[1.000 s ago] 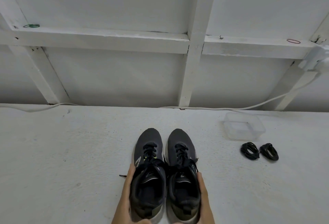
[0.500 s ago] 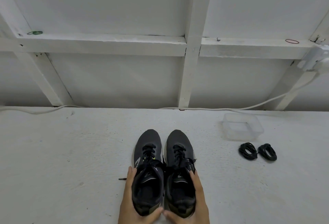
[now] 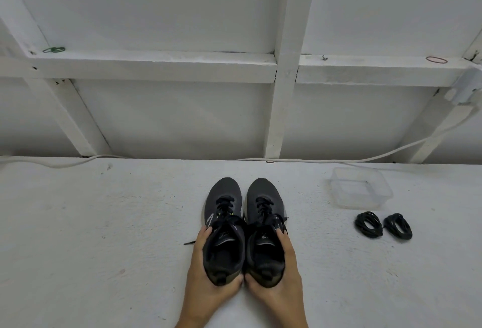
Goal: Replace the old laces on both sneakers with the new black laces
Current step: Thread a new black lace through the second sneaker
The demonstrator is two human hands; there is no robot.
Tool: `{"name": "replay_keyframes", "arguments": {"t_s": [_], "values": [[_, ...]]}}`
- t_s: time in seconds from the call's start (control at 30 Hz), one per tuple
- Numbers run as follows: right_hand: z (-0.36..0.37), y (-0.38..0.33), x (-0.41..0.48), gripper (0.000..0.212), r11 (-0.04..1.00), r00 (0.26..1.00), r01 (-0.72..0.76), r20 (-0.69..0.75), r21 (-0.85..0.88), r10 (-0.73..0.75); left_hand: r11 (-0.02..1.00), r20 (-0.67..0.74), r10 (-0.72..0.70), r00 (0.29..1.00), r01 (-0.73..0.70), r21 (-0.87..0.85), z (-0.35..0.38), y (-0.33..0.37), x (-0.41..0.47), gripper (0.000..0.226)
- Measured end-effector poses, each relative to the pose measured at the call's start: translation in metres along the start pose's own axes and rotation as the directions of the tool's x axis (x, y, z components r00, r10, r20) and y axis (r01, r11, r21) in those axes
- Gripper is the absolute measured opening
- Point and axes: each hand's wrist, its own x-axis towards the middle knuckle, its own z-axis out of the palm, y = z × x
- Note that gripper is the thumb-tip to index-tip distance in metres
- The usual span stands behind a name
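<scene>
Sneakers sit side by side at the lower middle of the frame, toes pointing toward the top of the picture, on a white table [image 3: 104, 223]. The left sneaker [image 3: 224, 233] and the right sneaker [image 3: 264, 233] touch along their inner sides. Both are dark grey with black old laces [image 3: 224, 203] threaded through the eyelets, and one loose lace end [image 3: 190, 242] lies on the table just left of the left sneaker.

The left hand [image 3: 206, 275] grasps the left sneaker, with its fingers along the outer side and its thumb curled round the heel. The right hand [image 3: 284, 275] grasps the right sneaker in the same way, and the two thumbs nearly meet behind the heels.

Two coils of new black laces [image 3: 368, 224] lie side by side on the table at the right of the frame, well apart from the sneakers. Just above them in the picture stands a clear plastic container [image 3: 336, 189].

A white cable [image 3: 313, 160] runs along the far edge of the table. Behind it is a white wall with wooden beams [image 3: 284, 93]. A green rubber band [image 3: 54, 49] rests on the horizontal beam at the upper left, and a red rubber band [image 3: 436, 60] at the upper right.
</scene>
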Motion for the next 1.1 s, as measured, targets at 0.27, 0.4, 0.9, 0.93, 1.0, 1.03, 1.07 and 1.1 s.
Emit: {"name": "replay_keyframes", "arguments": {"t_s": [0.27, 0.4, 0.9, 0.93, 1.0, 1.03, 1.07, 1.1], "values": [[0.001, -0.009, 0.058, 0.105, 0.999, 0.999, -0.015, -0.053, -0.035, 0.013, 0.995, 0.065, -0.019, 0.998, 0.012, 0.102, 0.004, -0.006, 0.055, 0.109], [0.002, -0.015, 0.078, 0.101, 0.998, 0.998, 0.032, -0.055, -0.050, -0.035, 0.993, 0.084, -0.024, 0.996, 0.014, 0.114, 0.004, -0.002, 0.078, 0.107], [0.005, -0.012, 0.095, 0.100, 0.997, 0.997, 0.067, -0.048, -0.025, -0.068, 0.996, 0.098, 0.009, 0.995, -0.018, 0.093, 0.005, -0.008, 0.092, 0.108], [0.004, -0.011, 0.095, 0.101, 0.998, 0.997, 0.065, -0.041, -0.024, -0.066, 0.995, 0.099, 0.012, 0.995, -0.021, 0.093, 0.005, -0.007, 0.092, 0.109], [0.003, -0.012, 0.095, 0.103, 0.998, 0.998, 0.058, -0.024, -0.024, -0.058, 0.994, 0.094, 0.002, 0.996, -0.012, 0.105, 0.005, -0.005, 0.092, 0.112], [0.002, -0.012, 0.095, 0.104, 0.998, 0.998, 0.053, -0.013, -0.025, -0.054, 0.992, 0.084, 0.000, 0.996, -0.010, 0.123, 0.005, -0.006, 0.093, 0.112], [0.001, -0.012, 0.095, 0.105, 0.998, 0.999, 0.051, 0.000, -0.024, -0.051, 0.988, 0.064, -0.005, 0.998, -0.005, 0.153, 0.004, -0.008, 0.093, 0.112], [-0.001, -0.013, 0.095, 0.105, 0.998, 0.999, 0.052, 0.019, -0.022, -0.051, 0.980, 0.039, -0.021, 0.999, 0.013, 0.199, 0.004, -0.011, 0.094, 0.114]]}}
